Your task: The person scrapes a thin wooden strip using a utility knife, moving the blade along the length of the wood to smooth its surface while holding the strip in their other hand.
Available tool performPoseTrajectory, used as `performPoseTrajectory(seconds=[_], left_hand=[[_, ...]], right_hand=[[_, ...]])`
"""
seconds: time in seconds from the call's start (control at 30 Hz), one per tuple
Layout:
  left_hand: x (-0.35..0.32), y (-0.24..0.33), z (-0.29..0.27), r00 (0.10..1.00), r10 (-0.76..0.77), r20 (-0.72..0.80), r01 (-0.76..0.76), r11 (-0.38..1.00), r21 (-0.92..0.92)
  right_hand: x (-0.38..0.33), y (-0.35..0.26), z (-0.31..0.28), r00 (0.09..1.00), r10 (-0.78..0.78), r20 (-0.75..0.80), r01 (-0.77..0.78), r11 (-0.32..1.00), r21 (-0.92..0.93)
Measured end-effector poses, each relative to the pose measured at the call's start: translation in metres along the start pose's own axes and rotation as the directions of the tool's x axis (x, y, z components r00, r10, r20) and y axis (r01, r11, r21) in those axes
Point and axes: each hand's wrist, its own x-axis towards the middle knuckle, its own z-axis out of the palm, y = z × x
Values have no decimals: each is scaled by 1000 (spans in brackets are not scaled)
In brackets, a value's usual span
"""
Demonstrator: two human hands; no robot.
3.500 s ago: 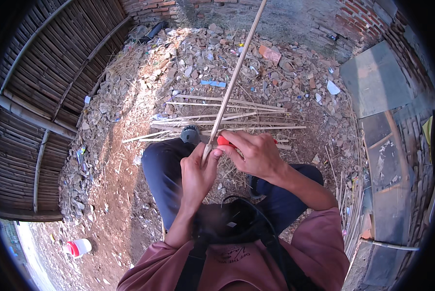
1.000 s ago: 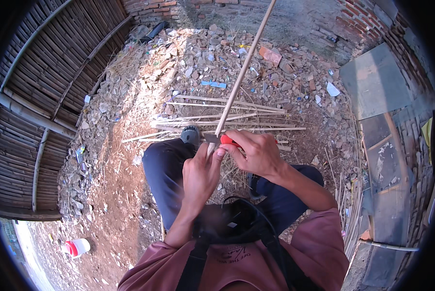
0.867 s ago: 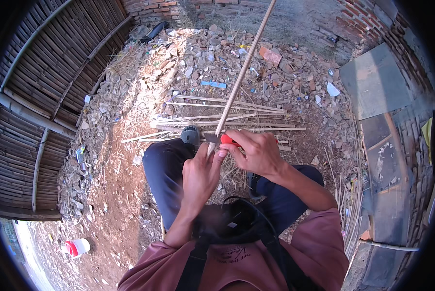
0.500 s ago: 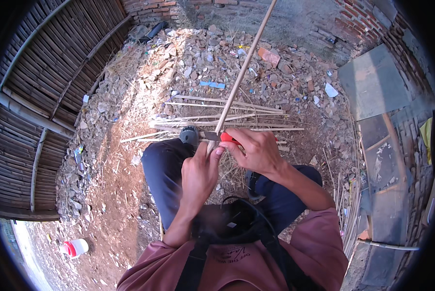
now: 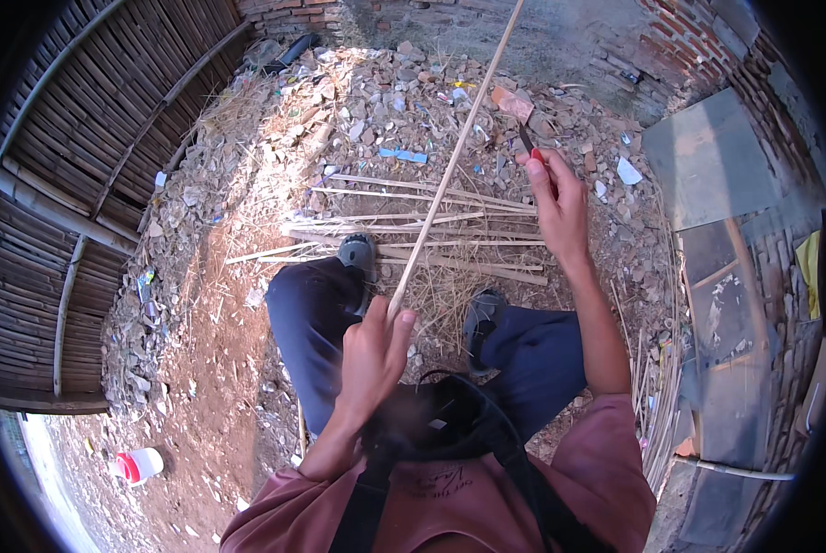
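Observation:
My left hand (image 5: 372,355) grips the near end of a long thin bamboo strip (image 5: 454,161) that slants up and away to the top of the view. My right hand (image 5: 555,198) is stretched out far to the right of the strip, shut on a small knife with a red handle (image 5: 531,147), blade pointing away. Several split bamboo strips (image 5: 413,226) lie crosswise on the ground ahead of my shoes (image 5: 357,251). My knees in dark trousers (image 5: 313,313) are below.
Rubble and stone chips (image 5: 339,111) cover the ground ahead. A bamboo fence (image 5: 72,184) runs along the left, brick walls (image 5: 708,46) at the back and right, grey slabs (image 5: 717,166) at right. A white jar with a red lid (image 5: 136,464) lies at lower left.
My right hand with the knife has swept from beside my left hand out along the strip to the far right. My left hand still holds the strip's near end.

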Motion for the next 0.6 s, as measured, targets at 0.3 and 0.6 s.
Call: performPoseTrajectory(seconds=[0.3,0.6], left_hand=[[13,8,-4,997,-76,17,78,984,-162],[17,0,-3,996,-9,89,30,971,-237]], right_hand=[[-47,-23,25,899,-219,378,199,976,90],[-76,-38,46,755,-481,446,471,871,141]])
